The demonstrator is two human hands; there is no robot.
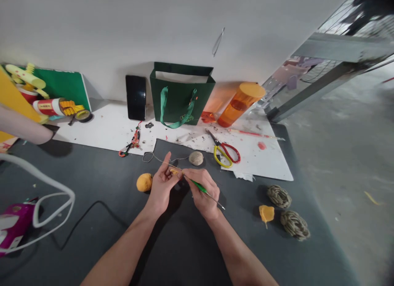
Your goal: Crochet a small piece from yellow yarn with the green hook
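My left hand (160, 190) pinches a small yellow crochet piece (174, 171), mostly covered by the fingers. A thin beige strand runs past its raised index finger, and a beige yarn ball (196, 157) lies just beyond. Closed around a crochet hook (199, 186) with a green grip, my right hand (207, 193) meets the left at the piece. The hook's rear end points down to the right; its working tip is hidden at the fingers. A yellow yarn ball (144, 182) sits beside my left hand.
Scissors (226, 151), an orange bottle (241, 104), a green paper bag (183, 95) and a phone (136, 98) stand or lie behind. At right are a yellow knitted piece (266, 213) and two olive yarn bundles (294, 225). A white cable (69, 191) curves at left.
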